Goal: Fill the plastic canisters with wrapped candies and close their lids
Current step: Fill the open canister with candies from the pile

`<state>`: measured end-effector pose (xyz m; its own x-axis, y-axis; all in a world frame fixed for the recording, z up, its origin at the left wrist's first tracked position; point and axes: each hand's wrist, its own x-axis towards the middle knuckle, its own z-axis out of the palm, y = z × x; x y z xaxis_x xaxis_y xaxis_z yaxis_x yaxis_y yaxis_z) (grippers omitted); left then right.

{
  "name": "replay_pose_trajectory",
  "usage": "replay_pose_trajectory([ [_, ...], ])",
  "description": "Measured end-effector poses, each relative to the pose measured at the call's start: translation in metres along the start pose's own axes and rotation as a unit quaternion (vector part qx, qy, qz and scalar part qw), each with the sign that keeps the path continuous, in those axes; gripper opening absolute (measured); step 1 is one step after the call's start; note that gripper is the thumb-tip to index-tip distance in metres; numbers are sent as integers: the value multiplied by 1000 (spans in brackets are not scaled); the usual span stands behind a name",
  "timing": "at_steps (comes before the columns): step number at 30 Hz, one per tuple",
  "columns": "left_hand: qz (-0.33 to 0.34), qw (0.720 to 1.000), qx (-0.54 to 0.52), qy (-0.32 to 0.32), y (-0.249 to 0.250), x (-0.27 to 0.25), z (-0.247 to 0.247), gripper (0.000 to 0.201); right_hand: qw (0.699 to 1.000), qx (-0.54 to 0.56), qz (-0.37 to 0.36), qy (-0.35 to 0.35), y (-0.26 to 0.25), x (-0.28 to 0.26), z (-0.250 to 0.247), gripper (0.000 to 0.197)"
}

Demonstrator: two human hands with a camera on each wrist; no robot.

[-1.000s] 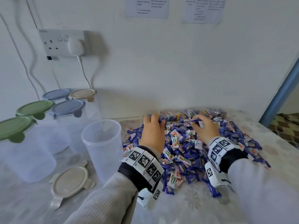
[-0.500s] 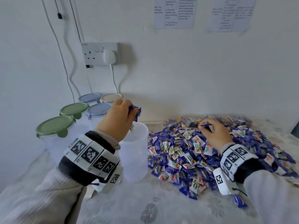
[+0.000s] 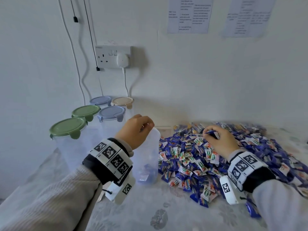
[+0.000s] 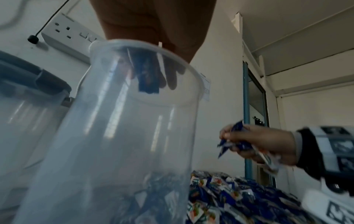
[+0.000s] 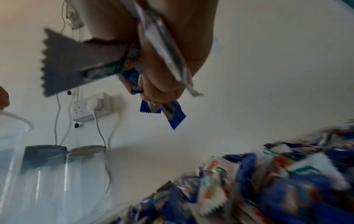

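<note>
Left hand (image 3: 135, 129): its fingertips are hidden from the head camera behind the knuckles; in the left wrist view the palm is cut off by the top edge.
Open canister (image 3: 148, 157): its near side is covered by the left wrist band; the candies at its bottom show only as blurred shapes through the wall.
Right hand (image 5: 159, 50): cut off by the top edge in its wrist view; how many candies it holds cannot be told.
Candy pile (image 5: 268, 181): smeared by blur in the right wrist view.
Wall papers (image 3: 190, 14): print too small to read.
Lidded canisters (image 3: 68, 129): clear bodies barely visible against the wall.
</note>
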<state>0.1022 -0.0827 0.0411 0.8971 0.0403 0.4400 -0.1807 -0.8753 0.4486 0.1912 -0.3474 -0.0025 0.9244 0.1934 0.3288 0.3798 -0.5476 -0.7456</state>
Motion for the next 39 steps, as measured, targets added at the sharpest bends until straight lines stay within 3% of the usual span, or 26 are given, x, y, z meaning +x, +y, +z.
replay_pose_trajectory([
  [3, 34, 999, -15, 15, -8, -10, 8, 24, 999, 17, -28, -11, -18, 6, 4, 4],
  [6, 35, 996, -17, 86, -14, -23, 12, 43, 997, 46, -57, -26, -44, 12, 12, 5],
  [8, -9, 994, -9, 113, -17, -33, 15, 63, 992, 81, -88, -29, -65, 16, 20, 4],
  [11, -96, 989, -80, 75, -16, -44, 19, 98, 983, 116, -143, 2, -96, 22, 39, 3],
  [18, -188, 949, -248, 56, -16, -46, 29, 115, 964, 150, -218, 36, -139, 39, 83, 7],
  [23, -179, 942, -274, 69, -16, -47, 29, 112, 948, 147, -282, 8, -133, 33, 105, 9],
  [26, -178, 939, -284, 74, -16, -47, 30, 110, 944, 115, -304, -61, -127, 28, 111, 10],
  [29, -170, 939, -285, 89, -16, -48, 29, 114, 944, 19, -299, -141, -124, 22, 106, 18],
  [32, -177, 940, -278, 82, -19, -48, 32, 126, 939, -66, -275, -197, -127, 19, 97, 42],
  [34, -171, 941, -281, 74, -18, -48, 31, 118, 938, -87, -244, -230, -132, 21, 94, 51],
  [37, -186, 937, -290, 66, -15, -47, 28, 105, 947, -31, -240, -211, -140, 24, 95, 65],
  [39, -193, 932, -299, 64, -19, -46, 29, 103, 965, 90, -195, -149, -148, 27, 95, 56],
])
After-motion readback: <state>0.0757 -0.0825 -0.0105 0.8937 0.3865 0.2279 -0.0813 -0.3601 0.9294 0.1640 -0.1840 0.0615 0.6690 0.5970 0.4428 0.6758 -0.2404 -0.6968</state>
